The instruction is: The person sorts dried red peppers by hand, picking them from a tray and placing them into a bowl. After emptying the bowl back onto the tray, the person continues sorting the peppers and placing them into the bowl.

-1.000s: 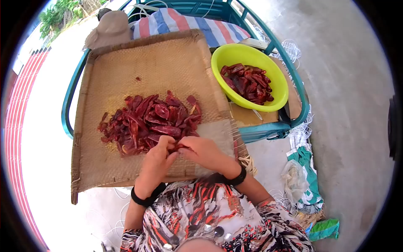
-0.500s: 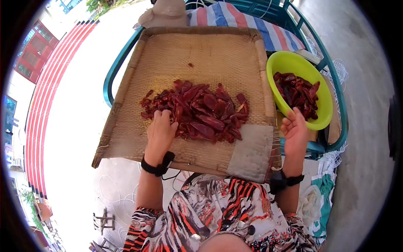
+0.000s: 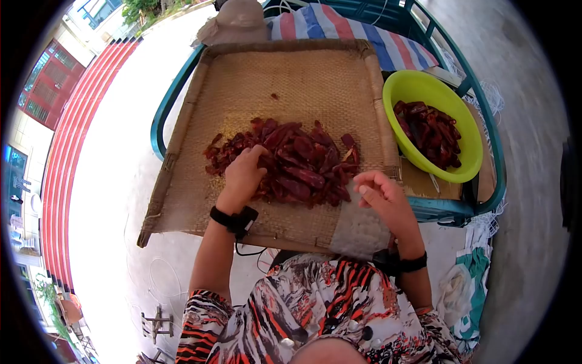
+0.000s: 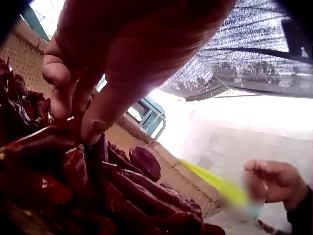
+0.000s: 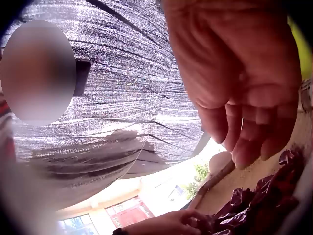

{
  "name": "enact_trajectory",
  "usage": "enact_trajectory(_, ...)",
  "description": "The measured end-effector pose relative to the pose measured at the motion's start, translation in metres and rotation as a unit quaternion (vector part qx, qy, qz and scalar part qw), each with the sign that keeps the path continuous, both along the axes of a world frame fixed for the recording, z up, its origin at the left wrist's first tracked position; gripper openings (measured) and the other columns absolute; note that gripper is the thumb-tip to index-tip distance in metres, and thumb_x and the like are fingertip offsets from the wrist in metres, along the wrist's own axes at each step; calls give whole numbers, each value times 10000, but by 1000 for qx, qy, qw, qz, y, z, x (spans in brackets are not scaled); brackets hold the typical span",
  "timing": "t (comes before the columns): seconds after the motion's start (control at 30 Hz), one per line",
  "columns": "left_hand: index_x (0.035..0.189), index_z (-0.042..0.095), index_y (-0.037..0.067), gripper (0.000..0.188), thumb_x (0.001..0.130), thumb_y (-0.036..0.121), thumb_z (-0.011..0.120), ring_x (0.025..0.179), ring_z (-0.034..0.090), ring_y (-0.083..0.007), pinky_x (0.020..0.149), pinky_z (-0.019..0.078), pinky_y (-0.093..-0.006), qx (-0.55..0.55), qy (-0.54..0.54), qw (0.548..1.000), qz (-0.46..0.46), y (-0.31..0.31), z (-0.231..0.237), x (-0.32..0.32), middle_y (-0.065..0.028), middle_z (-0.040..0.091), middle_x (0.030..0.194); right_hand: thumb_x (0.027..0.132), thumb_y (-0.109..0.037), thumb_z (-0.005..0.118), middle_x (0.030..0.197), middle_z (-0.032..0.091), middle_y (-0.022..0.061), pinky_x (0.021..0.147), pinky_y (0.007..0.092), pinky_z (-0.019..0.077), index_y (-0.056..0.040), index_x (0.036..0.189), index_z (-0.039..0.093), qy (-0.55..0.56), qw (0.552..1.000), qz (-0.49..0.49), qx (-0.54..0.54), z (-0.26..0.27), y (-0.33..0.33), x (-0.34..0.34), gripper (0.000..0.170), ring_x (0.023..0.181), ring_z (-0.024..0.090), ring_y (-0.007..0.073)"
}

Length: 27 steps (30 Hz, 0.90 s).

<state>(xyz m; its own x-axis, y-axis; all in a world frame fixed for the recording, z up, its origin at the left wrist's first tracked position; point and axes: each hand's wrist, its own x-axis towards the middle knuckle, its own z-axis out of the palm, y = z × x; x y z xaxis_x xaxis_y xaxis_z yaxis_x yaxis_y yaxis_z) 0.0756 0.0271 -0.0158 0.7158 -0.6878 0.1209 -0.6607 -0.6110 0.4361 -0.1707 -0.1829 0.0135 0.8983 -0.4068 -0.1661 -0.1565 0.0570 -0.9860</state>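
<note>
A pile of dried red chili peppers [image 3: 300, 155] lies on a woven tray [image 3: 309, 73]. My left hand [image 3: 244, 176] reaches into the left side of this pile. In the left wrist view its thumb and fingertips pinch a dark red chili [image 4: 41, 139] among the others. Over the tray's near right corner, beside a pale patch [image 3: 357, 227], hovers my right hand [image 3: 383, 197]. Its fingers are loosely bent, and the right wrist view shows nothing in the palm. More red chilies [image 3: 429, 133] fill the bottom of a yellow-green basin [image 3: 418, 82] right of the tray.
A teal metal cart rail [image 3: 494, 151] runs round the basin and tray. Behind the tray lie a striped cloth [image 3: 339, 24] and a beige hat [image 3: 236, 21]. Below right, a green and white sack [image 3: 473, 285] rests on the floor. A small stool [image 3: 157, 324] stands lower left.
Both hands were together at the pile's near edge; then the right went to the basin and has come back left over the tray. The left moved to the pile's left side, then slightly right.
</note>
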Motion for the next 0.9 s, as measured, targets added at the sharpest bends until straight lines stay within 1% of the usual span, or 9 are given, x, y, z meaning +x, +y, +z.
enact_trajectory(0.17,1062,623,55,297,777,-30,632,771,622,-234,671,492,-335,-92,62,994,-8,6,19,-9,-122,599,817,947,-165,609,948,642,44,711,258,496,-4,1150,587,19,995,39,-85,2,14,12,260,784,601,91)
enact_trajectory(0.27,1056,621,24,310,768,-90,606,748,601,-169,637,474,-297,-197,172,961,-87,5,24,-28,-95,585,826,938,-174,622,928,648,62,689,268,499,11,1149,584,-2,988,75,-137,-7,26,31,283,771,614,102)
enact_trajectory(0.47,1120,625,64,367,785,-85,622,745,576,-147,664,477,-283,-198,106,962,-152,-3,21,-53,-71,567,855,958,-198,625,959,639,45,693,255,511,-11,1174,571,59,991,116,-43,-7,54,69,291,814,616,102)
enact_trajectory(0.57,1199,597,73,421,808,-79,630,740,561,-135,662,472,-269,-209,182,954,-115,4,23,-55,-67,571,868,949,-184,633,937,642,40,662,255,514,-2,1148,578,78,994,83,1,-19,51,67,275,803,623,100)
enact_trajectory(0.67,1260,561,65,445,842,-72,628,731,548,-110,647,463,-251,-231,193,951,-68,13,16,-49,-49,575,873,953,-211,622,945,647,35,674,252,513,-27,1136,599,150,987,8,-63,1,24,56,261,774,615,95)
enact_trajectory(0.7,1276,549,60,449,854,-70,627,728,544,-100,641,460,-245,-238,176,954,-57,16,14,-45,-40,576,873,958,-227,606,955,649,35,683,250,511,-45,1156,599,78,983,-34,-161,-10,5,43,269,769,610,95)
enact_trajectory(0.77,1261,553,45,407,874,-64,615,735,545,-86,638,461,-235,-267,214,939,-40,20,12,-41,-24,577,877,950,-219,602,992,646,42,687,256,509,-58,1191,593,-41,977,-172,-123,-13,-19,30,290,757,605,100)
enact_trajectory(0.83,1250,556,35,373,892,-59,604,746,549,-76,642,464,-228,-287,250,924,-33,21,14,-41,-11,575,879,924,-171,626,1047,639,56,678,273,509,-48,1223,583,-126,916,-350,152,8,-27,30,326,742,605,108)
enact_trajectory(0.9,1242,557,30,347,907,-54,592,762,555,-70,652,472,-223,-296,284,911,-39,19,22,-45,0,570,878,913,-141,636,1045,638,51,709,271,514,-54,1254,561,-51,963,-261,39,7,-12,36,360,772,614,115)
